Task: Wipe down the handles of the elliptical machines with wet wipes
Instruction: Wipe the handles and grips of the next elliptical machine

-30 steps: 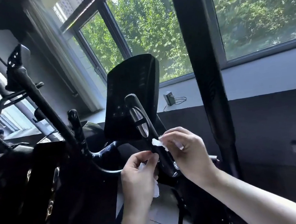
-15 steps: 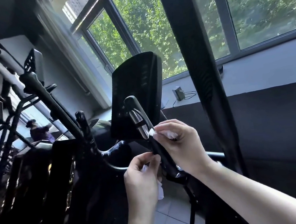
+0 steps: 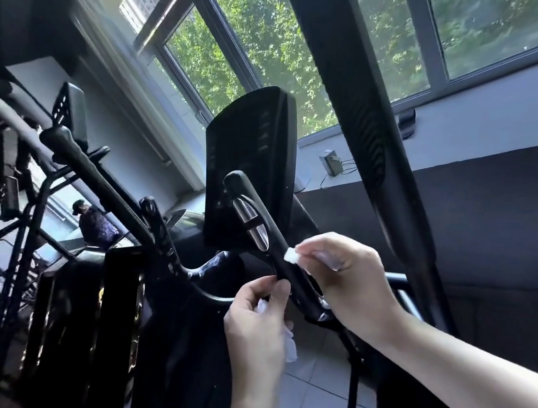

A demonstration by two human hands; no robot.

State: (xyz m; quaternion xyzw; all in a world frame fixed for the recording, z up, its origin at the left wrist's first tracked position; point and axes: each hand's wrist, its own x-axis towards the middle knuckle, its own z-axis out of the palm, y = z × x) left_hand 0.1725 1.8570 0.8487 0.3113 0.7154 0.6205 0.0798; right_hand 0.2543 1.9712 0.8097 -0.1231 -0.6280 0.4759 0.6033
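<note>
Right now, at lower centre of the frame, the right hand (image 3: pixel 345 279) curls round the handle (image 3: pixel 278 256), pinching a wipe (image 3: pixel 291 255) against it just under the metal sensor plates (image 3: pixel 251 222). The left hand (image 3: pixel 256 318) grips the handle's other side with more wipe bunched in its palm. Best to keep the cloth wrapped snug and twist while sliding along the grip, plates included.

Pale tiled floor (image 3: pixel 318 398), black elliptical machines (image 3: pixel 84 323) standing on it, window ledge (image 3: pixel 485 128) bearing small charger (image 3: pixel 329 163)
</note>
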